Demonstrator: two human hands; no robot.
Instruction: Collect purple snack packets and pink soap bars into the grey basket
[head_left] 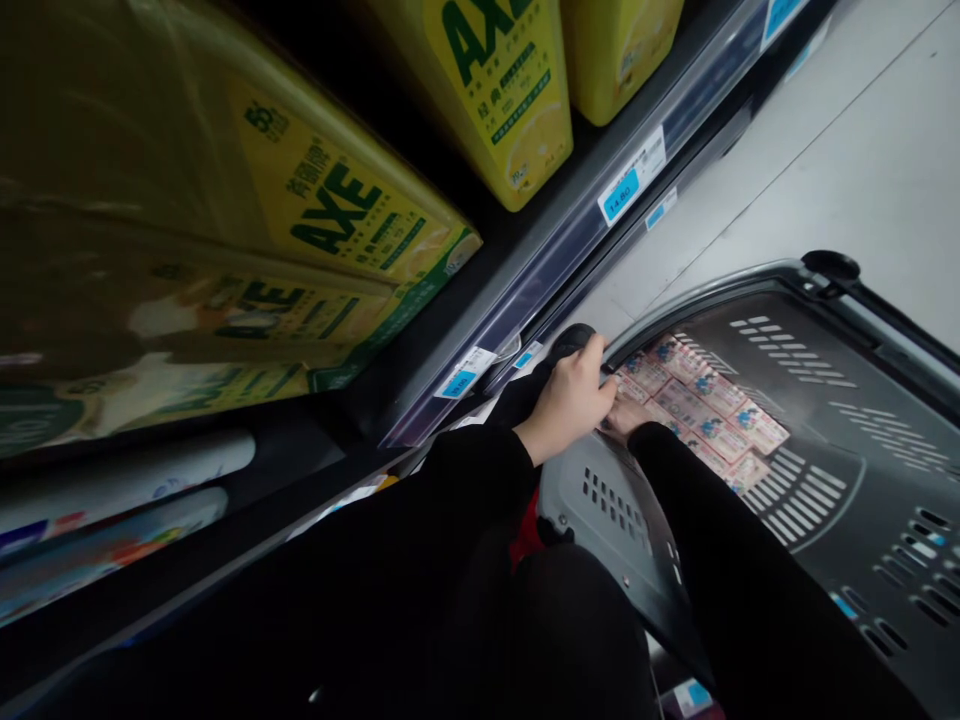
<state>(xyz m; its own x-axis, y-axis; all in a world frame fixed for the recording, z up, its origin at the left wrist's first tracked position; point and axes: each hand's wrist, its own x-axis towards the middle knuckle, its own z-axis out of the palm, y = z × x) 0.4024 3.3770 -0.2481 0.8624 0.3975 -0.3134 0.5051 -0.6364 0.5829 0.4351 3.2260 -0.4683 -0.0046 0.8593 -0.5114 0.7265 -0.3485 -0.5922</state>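
My left hand point(574, 395) grips the rim of a grey plastic shopping basket point(847, 420) at its near corner, fingers curled over the edge. My right hand point(622, 415) reaches down inside the basket and is mostly hidden behind the left hand; it rests on a flat pack of pink and blue printed packets point(705, 405) lying on the basket floor. Whether it grips the pack I cannot tell. Both arms wear black sleeves.
A store shelf rises to the left, stocked with yellow AXE bottles point(495, 90) and yellow-green AXE cartons point(330, 230). Blue-and-white price tags point(630, 180) line the shelf rail. Lower shelves hold wrapped rolls point(135, 480). Pale floor tiles point(862, 170) stretch beyond the basket.
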